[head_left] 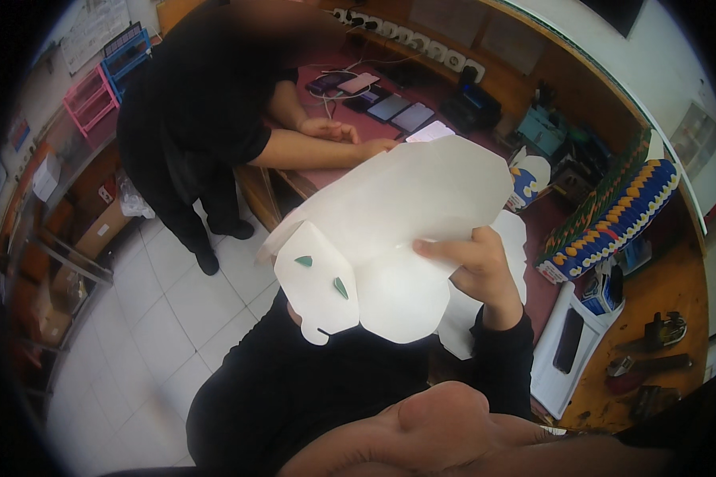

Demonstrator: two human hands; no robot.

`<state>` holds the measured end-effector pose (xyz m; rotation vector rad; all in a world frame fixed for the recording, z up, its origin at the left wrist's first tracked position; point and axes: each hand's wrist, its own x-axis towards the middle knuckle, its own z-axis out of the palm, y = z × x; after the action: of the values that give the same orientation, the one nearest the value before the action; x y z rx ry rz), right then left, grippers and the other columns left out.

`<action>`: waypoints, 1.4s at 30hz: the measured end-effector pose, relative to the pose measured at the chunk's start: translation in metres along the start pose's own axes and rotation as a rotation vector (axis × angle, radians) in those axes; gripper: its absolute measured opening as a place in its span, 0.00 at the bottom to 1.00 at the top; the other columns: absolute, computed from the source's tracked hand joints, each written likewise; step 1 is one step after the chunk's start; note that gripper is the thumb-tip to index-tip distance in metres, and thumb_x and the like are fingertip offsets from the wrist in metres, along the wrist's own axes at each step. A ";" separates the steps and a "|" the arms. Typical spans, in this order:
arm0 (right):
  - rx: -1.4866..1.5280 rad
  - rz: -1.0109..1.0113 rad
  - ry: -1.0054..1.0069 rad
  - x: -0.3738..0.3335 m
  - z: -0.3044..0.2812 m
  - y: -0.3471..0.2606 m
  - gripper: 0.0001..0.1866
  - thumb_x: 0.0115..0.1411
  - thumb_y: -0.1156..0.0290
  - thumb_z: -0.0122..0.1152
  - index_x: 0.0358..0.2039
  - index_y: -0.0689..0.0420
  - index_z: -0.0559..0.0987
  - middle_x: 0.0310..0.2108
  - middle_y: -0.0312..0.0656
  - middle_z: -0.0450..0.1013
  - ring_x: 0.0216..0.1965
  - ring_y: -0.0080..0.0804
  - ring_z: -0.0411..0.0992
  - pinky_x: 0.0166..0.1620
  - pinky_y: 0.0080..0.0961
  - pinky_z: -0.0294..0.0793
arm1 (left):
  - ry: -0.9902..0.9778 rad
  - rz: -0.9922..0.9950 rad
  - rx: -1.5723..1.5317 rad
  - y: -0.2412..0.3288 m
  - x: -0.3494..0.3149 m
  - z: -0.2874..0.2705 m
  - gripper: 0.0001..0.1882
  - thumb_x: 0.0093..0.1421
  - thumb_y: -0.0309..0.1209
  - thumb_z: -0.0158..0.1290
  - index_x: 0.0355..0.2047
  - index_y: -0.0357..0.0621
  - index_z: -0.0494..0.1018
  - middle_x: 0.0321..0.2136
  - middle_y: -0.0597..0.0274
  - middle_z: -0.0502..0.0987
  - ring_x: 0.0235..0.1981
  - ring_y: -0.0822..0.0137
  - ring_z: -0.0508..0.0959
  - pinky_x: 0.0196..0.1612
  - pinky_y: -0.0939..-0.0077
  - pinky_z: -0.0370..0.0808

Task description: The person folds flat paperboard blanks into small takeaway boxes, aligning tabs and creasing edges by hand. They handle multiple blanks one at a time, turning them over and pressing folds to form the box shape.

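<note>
A large white carton blank (422, 191), curved and partly folded, is held up in front of me, its plain side toward me. Two small green leaf-shaped marks show on its left flap. My right hand (485, 270) grips it from the right, thumb laid flat on the white face and the other fingers partly behind. At the flap's left edge only a sliver of my left hand (293, 313) shows; the card hides the rest, and it appears to hold that side. More white card (461, 322) hangs below my right wrist.
A person in black (191, 103) leans over the red table at left, forearms on it. Several phones (390, 106) and cables lie beyond. Nested blue-and-yellow printed cartons (605, 222) stand at right, beside a white tray (561, 389) with a dark phone (567, 342) and hand tools (648, 364).
</note>
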<state>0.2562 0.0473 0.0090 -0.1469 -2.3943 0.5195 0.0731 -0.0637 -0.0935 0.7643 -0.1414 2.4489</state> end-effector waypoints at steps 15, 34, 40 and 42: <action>-0.179 -0.080 0.175 -0.005 0.015 0.006 0.31 0.32 0.81 0.76 0.43 0.54 0.83 0.38 0.47 0.78 0.33 0.47 0.78 0.35 0.31 0.78 | 0.079 -0.034 0.242 -0.008 0.004 -0.039 0.21 0.69 0.38 0.51 0.56 0.37 0.68 0.56 0.45 0.74 0.52 0.58 0.81 0.56 0.64 0.81; -0.088 0.119 0.050 -0.001 0.012 -0.004 0.27 0.38 0.86 0.70 0.42 0.53 0.83 0.39 0.46 0.77 0.37 0.47 0.79 0.38 0.32 0.78 | 0.092 0.213 0.510 -0.023 -0.015 -0.071 0.26 0.66 0.39 0.55 0.57 0.32 0.71 0.54 0.41 0.78 0.49 0.52 0.83 0.55 0.58 0.81; 0.009 -0.027 0.164 0.003 0.016 0.006 0.22 0.40 0.88 0.66 0.38 0.55 0.84 0.36 0.45 0.78 0.32 0.42 0.78 0.34 0.29 0.76 | 0.010 0.006 0.421 -0.012 -0.014 -0.065 0.27 0.63 0.36 0.59 0.58 0.34 0.68 0.54 0.43 0.76 0.50 0.54 0.82 0.54 0.61 0.80; -0.076 -0.043 0.232 0.000 0.025 0.007 0.23 0.39 0.89 0.65 0.38 0.56 0.84 0.35 0.46 0.78 0.30 0.42 0.77 0.33 0.29 0.76 | 0.003 -0.004 0.496 -0.010 -0.013 -0.061 0.28 0.63 0.35 0.60 0.58 0.35 0.67 0.53 0.43 0.75 0.50 0.55 0.81 0.54 0.63 0.80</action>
<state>0.2402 0.0455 -0.0108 -0.1783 -2.1865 0.3699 0.0574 -0.0464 -0.1524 0.9608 0.4862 2.5065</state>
